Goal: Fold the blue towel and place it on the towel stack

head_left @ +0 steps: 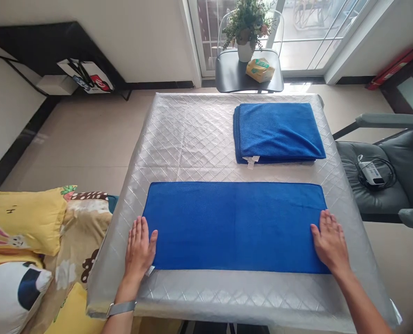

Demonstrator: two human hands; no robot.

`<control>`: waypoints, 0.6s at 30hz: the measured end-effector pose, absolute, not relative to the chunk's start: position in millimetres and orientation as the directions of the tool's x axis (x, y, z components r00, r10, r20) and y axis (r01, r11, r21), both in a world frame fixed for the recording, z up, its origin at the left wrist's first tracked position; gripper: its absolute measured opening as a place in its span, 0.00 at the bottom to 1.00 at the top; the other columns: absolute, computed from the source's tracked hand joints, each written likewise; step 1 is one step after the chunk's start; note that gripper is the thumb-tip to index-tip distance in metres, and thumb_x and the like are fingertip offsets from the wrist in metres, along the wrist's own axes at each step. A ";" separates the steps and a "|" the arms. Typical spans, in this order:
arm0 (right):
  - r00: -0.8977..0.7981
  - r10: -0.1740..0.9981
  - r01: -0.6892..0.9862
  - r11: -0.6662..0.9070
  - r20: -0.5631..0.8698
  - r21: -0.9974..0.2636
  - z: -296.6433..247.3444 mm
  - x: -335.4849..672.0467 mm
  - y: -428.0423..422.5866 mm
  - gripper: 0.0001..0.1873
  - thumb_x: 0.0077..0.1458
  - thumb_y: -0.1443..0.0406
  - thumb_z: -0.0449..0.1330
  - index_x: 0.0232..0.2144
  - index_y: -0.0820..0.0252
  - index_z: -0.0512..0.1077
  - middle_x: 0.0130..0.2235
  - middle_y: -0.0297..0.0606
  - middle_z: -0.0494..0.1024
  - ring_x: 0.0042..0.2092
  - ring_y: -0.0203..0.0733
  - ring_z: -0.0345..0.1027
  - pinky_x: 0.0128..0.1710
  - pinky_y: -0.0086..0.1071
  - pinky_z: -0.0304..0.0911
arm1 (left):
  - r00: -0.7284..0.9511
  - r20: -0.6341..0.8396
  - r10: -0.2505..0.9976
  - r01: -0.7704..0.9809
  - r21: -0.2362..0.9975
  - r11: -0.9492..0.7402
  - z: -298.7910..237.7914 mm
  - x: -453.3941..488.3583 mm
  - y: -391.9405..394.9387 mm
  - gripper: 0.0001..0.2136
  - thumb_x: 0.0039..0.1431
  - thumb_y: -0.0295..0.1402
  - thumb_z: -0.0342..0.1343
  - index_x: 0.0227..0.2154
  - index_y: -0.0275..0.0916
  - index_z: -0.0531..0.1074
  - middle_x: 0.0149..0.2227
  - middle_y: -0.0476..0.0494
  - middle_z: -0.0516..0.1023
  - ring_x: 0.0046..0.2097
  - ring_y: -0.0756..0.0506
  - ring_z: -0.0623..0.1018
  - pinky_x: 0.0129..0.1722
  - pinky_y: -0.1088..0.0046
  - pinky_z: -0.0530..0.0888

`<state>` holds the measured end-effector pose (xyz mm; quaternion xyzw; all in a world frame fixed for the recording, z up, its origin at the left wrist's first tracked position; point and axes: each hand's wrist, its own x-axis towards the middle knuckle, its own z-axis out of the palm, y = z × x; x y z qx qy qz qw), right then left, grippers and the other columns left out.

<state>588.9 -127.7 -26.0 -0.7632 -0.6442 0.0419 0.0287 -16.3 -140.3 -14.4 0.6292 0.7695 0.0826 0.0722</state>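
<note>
Blue cloth spans the gap between two flat hands

From where I stand, the blue cloth (236,227) lies smooth on the near half of the silvery quilted table cover (178,134), its long axis running from side to side, straight from one hand to the other. The left hand (139,248) rests along the left short edge, the right hand (330,241) along the right one. Neither is nearer: each touches its own end, thumb over the cloth, most of the palm outside it. Both hands are open, fingers straight and close together, gripping nothing. A small white tag (149,270) pokes out at the near left corner, beside the left hand. Beyond the cloth and apart from it, toward the right, sits a folded blue stack (276,130), closer to the right hand. How many layers the cloth has, I can't tell.
</note>
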 end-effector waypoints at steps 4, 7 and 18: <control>0.187 0.982 0.978 -0.188 -0.019 -0.087 -22.3 605.9 -132.1 0.36 0.70 0.54 0.35 0.71 0.71 0.43 0.71 0.51 0.49 0.72 0.52 0.40 0.70 0.52 0.41 | -0.187 -0.015 0.982 0.962 0.198 0.186 -7.2 -18.1 -142.3 0.34 0.71 0.49 0.33 0.71 0.32 0.38 0.73 0.31 0.43 0.73 0.37 0.47 0.70 0.48 0.49; 0.165 0.983 0.985 -0.160 0.080 -0.071 -9.8 580.2 -128.8 0.34 0.70 0.57 0.37 0.71 0.70 0.42 0.72 0.52 0.48 0.72 0.53 0.39 0.70 0.53 0.41 | -0.196 0.052 0.979 0.969 0.164 0.185 0.9 0.7 -136.8 0.34 0.72 0.48 0.33 0.71 0.31 0.37 0.72 0.30 0.45 0.73 0.35 0.47 0.70 0.47 0.50; -0.246 0.965 0.934 0.261 0.091 -0.245 1.1 367.3 -43.4 0.34 0.71 0.61 0.41 0.72 0.63 0.34 0.71 0.45 0.48 0.73 0.48 0.38 0.70 0.48 0.40 | 0.385 0.057 0.921 0.890 0.240 -0.387 8.3 218.9 -43.1 0.35 0.71 0.49 0.36 0.71 0.30 0.41 0.72 0.36 0.47 0.73 0.42 0.47 0.71 0.58 0.51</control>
